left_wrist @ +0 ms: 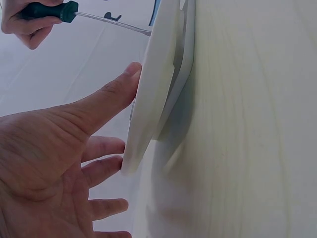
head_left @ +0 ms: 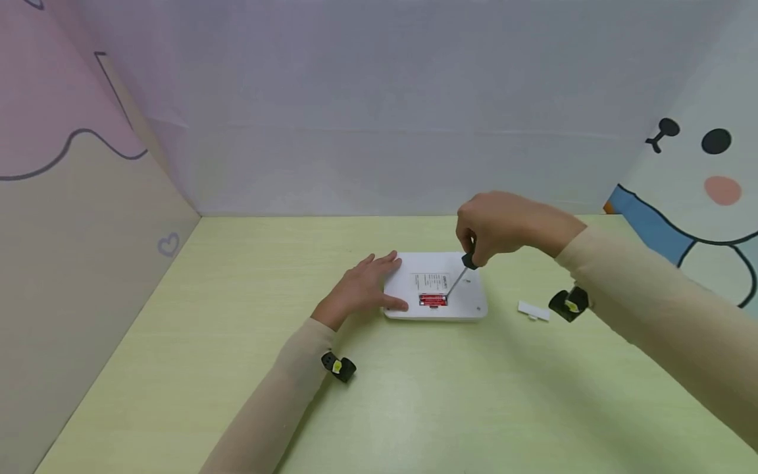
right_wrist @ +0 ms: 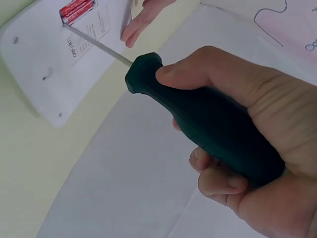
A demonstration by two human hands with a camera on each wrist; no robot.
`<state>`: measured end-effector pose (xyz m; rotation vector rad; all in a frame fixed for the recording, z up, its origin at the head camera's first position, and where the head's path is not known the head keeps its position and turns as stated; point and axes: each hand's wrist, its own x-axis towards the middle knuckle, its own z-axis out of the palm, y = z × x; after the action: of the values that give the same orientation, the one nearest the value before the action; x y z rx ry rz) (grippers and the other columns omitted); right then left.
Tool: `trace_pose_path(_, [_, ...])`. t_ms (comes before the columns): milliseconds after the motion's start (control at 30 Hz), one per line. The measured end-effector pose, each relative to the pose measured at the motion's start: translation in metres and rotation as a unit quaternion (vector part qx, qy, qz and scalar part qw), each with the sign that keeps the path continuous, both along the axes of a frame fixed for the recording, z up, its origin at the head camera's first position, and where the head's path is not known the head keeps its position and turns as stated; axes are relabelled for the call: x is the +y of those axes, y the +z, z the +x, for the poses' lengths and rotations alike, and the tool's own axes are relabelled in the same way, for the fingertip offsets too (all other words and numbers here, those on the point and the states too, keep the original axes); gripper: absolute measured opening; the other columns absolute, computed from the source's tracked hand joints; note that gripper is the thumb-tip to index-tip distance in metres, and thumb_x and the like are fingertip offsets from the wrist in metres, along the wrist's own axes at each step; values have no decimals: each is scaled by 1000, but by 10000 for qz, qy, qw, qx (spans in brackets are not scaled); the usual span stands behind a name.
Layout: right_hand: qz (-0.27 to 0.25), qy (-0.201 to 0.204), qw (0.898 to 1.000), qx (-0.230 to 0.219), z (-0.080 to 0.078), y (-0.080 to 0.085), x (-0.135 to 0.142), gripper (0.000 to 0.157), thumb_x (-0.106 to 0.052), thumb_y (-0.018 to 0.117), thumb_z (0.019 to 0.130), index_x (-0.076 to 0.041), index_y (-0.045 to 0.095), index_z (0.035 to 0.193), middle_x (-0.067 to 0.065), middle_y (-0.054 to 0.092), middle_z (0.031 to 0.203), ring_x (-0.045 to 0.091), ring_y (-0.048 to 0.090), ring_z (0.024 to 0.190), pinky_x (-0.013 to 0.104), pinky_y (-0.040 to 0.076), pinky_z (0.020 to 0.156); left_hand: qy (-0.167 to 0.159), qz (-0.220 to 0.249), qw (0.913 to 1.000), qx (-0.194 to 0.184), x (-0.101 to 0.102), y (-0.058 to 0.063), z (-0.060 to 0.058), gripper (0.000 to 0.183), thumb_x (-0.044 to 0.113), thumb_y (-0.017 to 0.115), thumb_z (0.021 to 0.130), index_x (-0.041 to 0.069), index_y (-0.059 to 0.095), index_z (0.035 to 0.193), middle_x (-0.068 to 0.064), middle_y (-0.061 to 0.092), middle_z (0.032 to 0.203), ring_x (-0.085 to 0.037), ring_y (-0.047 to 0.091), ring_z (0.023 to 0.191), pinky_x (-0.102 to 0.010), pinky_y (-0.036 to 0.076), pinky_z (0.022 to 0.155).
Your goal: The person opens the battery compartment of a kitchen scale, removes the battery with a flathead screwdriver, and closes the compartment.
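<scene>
The device (head_left: 464, 299) lies flat on the table (head_left: 148, 368), the face with the bay (head_left: 434, 307) uppermost and its long axis running left to right. A printed label (head_left: 430, 281) sits on that face, on the far side of the bay. Its largest line appears to begin "deli", though it is small and angled in the right wrist view; the finer lines are illegible. Red batteries (head_left: 433, 300) lie in the bay, also lengthwise left to right, their white print too small to read.

The right hand (head_left: 500, 220) grips the screwdriver (right_wrist: 173, 101). The thumb lies along the dark green handle close to the collar, and the fingers are curled round from the other side. The metal shaft (right_wrist: 99, 45) projects clear of the fingers. The long axis is oblique: handle raised at the far right, shaft pointing down and toward the near left, tip at the right end of the bay.

The left hand (head_left: 362, 288) is at the left end of the device, thumb extended against it, the other fingers straight and spread apart by the far left corner.

The white cover (head_left: 533, 311) lies on the table, right of the device and apart from it, its small tab toward the near side.
</scene>
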<state>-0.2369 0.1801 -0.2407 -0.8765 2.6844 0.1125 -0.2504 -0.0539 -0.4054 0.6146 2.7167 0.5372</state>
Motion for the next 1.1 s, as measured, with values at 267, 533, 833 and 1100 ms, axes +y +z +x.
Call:
trace_pose_path(267, [-1087, -300, 9934, -224, -3, -28, 58, 8, -16, 76, 78, -23, 75, 83, -4, 58, 84, 13, 49, 74, 32, 41, 66, -34, 39, 10000, -40, -1, -1, -2, 98, 52, 80, 75, 21, 31, 154, 9, 17, 164, -34, 13, 152, -64, 22, 115])
trace_pose_path(533, [-2266, -721, 9700, -507, 3, -61, 97, 12, -15, 77, 82, -24, 77, 89, -5, 60, 87, 11, 52, 73, 28, 46, 65, -19, 144, 9999, -72, -4, -5, -3, 98, 51, 80, 75, 20, 32, 154, 7, 18, 164, -34, 12, 152, -65, 20, 114])
trace_pose_path(833, [-3469, -1114, 9278, -797, 15, -106, 129, 12, -15, 77, 84, -21, 77, 94, 0, 65, 95, 10, 59, 84, 25, 52, 68, 14, 169, 9999, -35, -5, -9, -2, 97, 51, 80, 75, 21, 32, 154, 8, 18, 164, -34, 13, 152, -63, 20, 115])
trace_pose_path(1100, [-4133, -1344, 8960, -905, 28, -140, 144, 14, -15, 74, 87, -15, 76, 101, 1, 66, 97, 11, 59, 86, 23, 49, 72, -9, 201, 9998, -54, -7, -8, -1, 97, 51, 80, 76, 20, 32, 154, 7, 17, 164, -34, 13, 152, -63, 20, 116])
